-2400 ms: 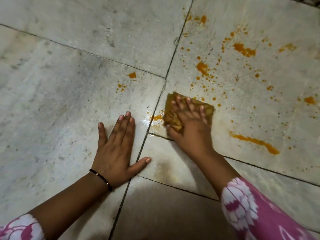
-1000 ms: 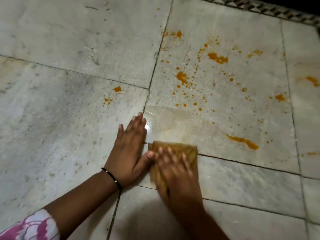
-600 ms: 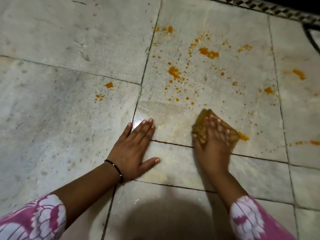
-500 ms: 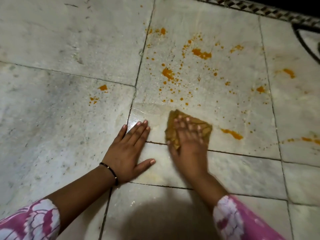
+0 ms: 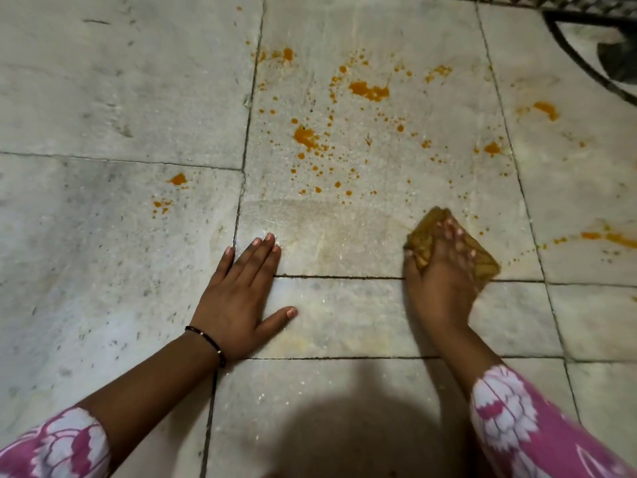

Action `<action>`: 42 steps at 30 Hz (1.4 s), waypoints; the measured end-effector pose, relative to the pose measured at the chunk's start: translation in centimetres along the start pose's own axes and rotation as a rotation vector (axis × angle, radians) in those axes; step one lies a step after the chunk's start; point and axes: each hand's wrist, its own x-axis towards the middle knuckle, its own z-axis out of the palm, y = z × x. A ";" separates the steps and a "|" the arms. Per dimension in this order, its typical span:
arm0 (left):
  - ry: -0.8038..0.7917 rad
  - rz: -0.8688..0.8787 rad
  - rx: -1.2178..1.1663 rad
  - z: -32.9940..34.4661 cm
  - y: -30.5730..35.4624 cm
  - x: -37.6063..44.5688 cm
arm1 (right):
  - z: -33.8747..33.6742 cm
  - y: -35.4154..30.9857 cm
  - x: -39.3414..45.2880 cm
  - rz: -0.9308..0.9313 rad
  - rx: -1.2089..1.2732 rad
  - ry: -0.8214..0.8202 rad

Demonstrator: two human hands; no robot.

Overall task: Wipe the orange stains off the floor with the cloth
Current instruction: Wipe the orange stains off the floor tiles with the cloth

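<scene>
My right hand presses a folded, orange-stained cloth flat on the pale stone floor, right of centre. Its fingers lie spread over the cloth and cover most of it. My left hand rests flat on the floor to the left, fingers together, thumb out, holding nothing. Orange stains dot the tile beyond both hands, with a bigger blot farther back. Two small spots lie on the left tile, and a streak runs at the right edge. A smeared wet patch lies between the hands.
A dark curved object sits on the floor at the top right corner. A patterned border strip runs along the far edge. Dark grout lines cross between the tiles. My shadow falls on the near tile.
My right hand has slid the cloth to the right, over where an orange streak lay. That streak no longer shows. The left hand has stayed planted on the floor.
</scene>
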 end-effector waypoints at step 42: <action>0.018 0.013 -0.016 0.0 -0.2 0.1 | 1.9 -5.8 2.0 -0.337 0.027 -0.150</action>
